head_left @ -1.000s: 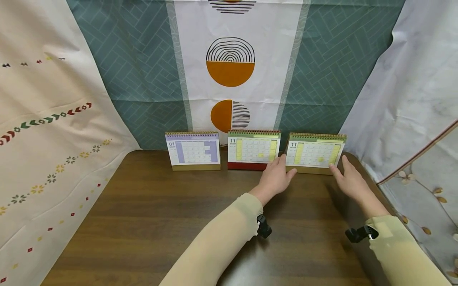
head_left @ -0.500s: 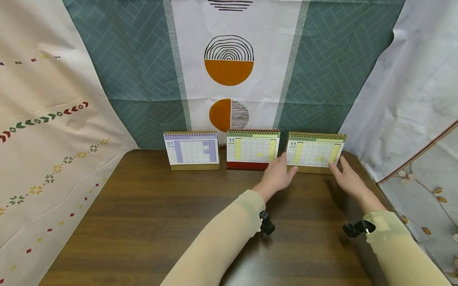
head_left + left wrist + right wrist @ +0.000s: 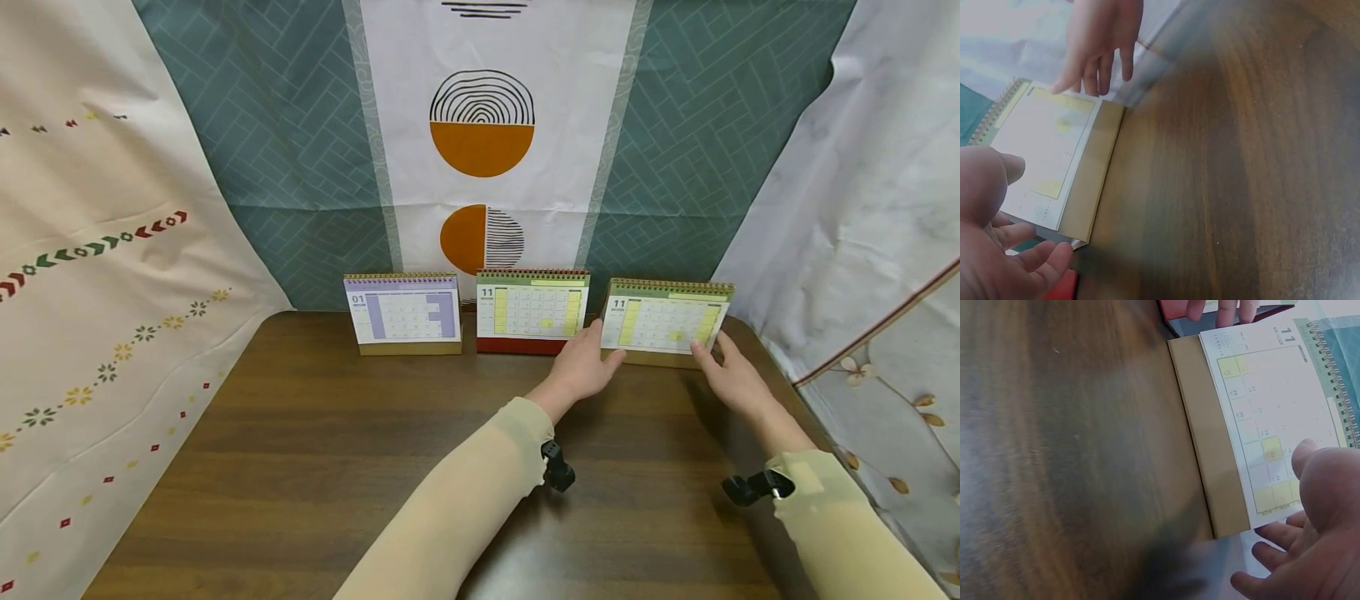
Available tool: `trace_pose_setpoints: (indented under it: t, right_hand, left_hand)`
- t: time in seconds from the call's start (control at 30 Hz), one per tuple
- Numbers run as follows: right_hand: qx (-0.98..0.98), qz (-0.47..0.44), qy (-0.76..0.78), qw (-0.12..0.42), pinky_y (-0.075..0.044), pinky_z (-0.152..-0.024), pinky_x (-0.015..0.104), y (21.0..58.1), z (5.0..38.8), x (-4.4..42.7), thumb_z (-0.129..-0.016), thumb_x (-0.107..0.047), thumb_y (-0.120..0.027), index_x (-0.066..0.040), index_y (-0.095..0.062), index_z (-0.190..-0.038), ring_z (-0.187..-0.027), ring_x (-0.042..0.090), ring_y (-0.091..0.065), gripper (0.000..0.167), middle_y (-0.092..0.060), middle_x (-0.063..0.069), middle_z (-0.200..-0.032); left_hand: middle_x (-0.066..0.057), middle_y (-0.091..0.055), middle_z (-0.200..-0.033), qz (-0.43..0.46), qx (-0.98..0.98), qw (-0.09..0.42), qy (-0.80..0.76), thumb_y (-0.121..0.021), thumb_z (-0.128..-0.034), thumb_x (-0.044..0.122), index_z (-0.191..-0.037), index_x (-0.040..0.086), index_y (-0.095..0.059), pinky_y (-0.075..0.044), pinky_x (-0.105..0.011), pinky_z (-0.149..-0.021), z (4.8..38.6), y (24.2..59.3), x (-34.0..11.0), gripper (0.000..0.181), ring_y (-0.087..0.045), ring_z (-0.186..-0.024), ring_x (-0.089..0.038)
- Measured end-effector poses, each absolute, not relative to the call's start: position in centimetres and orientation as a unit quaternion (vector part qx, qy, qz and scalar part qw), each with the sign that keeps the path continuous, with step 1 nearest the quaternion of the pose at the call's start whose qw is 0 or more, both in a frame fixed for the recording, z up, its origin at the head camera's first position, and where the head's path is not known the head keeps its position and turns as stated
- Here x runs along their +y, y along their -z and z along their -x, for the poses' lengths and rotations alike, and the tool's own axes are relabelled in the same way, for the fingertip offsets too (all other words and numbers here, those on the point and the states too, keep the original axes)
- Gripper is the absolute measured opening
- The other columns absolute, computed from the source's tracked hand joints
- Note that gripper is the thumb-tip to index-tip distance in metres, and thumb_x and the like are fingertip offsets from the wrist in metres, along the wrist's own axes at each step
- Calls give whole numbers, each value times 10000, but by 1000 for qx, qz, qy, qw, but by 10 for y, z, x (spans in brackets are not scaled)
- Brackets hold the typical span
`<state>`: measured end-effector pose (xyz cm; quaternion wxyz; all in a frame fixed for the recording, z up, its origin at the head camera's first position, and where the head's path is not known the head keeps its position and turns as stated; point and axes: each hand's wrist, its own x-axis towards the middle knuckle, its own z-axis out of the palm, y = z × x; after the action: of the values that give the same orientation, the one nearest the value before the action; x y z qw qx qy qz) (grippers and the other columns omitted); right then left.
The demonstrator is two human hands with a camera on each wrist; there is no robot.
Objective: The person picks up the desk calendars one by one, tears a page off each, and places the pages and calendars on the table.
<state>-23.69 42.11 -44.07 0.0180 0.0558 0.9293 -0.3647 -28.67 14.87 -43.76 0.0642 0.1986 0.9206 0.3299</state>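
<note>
Three desk calendars stand in a row at the back of the table. At the right, a calendar with a green header and tan base [image 3: 663,321] sits between my two hands. My left hand [image 3: 576,371] lies along its left side, fingers loosely extended by the edge, thumb in front of the page. At its right side is my right hand [image 3: 735,375], with the thumb over the lower right of the page and the fingers past the edge. Neither wrist view shows curled fingers; firm contact is hard to tell. The red-based calendar [image 3: 531,304] stands just left of my left hand.
A purple calendar [image 3: 403,308] stands at the left of the row. Behind hangs a green and white patterned cloth [image 3: 300,150]; a cream cloth [image 3: 112,275] drapes the left side and a white one [image 3: 862,225] the right. The brown wooden table [image 3: 337,467] reaches toward me.
The tan-based green calendar has shifted slightly right, away from the red-based one, and is turned a little. My hands stay at its two sides. The head view has moved slightly.
</note>
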Motion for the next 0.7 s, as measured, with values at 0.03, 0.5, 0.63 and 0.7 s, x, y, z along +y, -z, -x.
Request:
trace_pose_setpoints:
  t: [0.03,0.5,0.63,0.7]
  right_hand:
    - [931,-54,361,15,-286,-1125,817,441,235,421,-1192,-551,-308,36,-46,-1728,-1491,716,-250,837,-204,465,-1678]
    - [932,-24,360,-44,-459,-1006,688,443,203,415,-1200,-401,-455,180,-314,-1582,-1357,615,-510,710,-511,484,-1460]
    - [935,-25,347,-64,-483,-879,523,442,195,414,-1198,-359,-478,200,-361,-1539,-1236,545,-592,665,-600,450,-1348]
    - [937,-29,343,-69,-488,-844,477,441,191,413,-1195,-357,-487,204,-365,-1535,-1205,533,-606,667,-611,439,-1323]
  left_hand:
    - [-86,-417,-1741,-199,919,64,-334,-589,-1145,465,-1737,88,-303,-363,-342,-1249,286,437,148,758,-422,-1578,-218]
    - [-45,-532,-1663,-214,890,76,-394,-620,-1145,388,-1721,159,-364,-448,-369,-1182,274,442,140,671,-549,-1471,-199]
    - [-40,-635,-1543,-213,882,76,-414,-637,-1137,375,-1707,192,-376,-502,-353,-1094,271,443,138,654,-647,-1303,-169]
    - [-45,-676,-1471,-214,879,74,-420,-646,-1133,360,-1694,197,-391,-513,-349,-1060,270,443,136,638,-665,-1232,-166]
